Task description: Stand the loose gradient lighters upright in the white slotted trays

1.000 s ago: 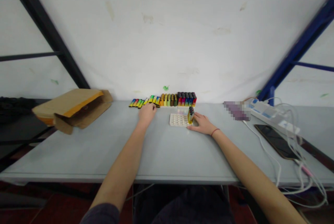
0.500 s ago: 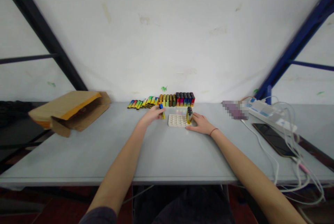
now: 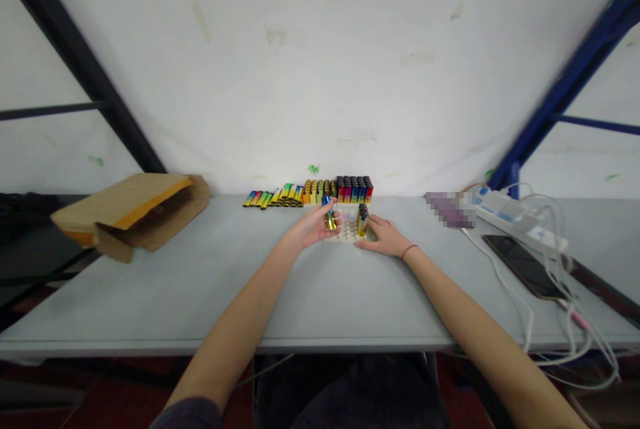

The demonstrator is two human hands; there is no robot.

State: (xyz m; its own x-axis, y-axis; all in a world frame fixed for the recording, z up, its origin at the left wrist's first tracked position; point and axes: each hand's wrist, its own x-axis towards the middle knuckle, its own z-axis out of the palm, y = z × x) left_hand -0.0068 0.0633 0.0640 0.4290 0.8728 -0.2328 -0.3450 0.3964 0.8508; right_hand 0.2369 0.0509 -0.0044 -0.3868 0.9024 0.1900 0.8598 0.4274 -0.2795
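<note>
My left hand (image 3: 311, 225) is closed around a shiny blue-and-gold metallic tube (image 3: 330, 217), tilted above the left part of a white tray (image 3: 345, 235) with rows of round holes. Part of the tray is hidden behind this hand. At the tray's right end, a short row of yellowish tubes with black tops (image 3: 363, 221) stands upright. My right hand (image 3: 385, 237) grips that end, thumb at the front edge and fingers behind; it lies close beside the standing tubes.
Along the wall are loose colourful tubes (image 3: 273, 198), upright yellow tubes (image 3: 320, 190) and a block of black-topped red and blue ones (image 3: 355, 190). An open brown paper bag (image 3: 135, 205) lies left. On the right are a phone (image 3: 523, 267), a power strip (image 3: 517, 214) and white cables.
My left hand has moved right with the blue-and-gold tube, from beside the tray to over its left part. My right hand has stayed at the tray's right end.
</note>
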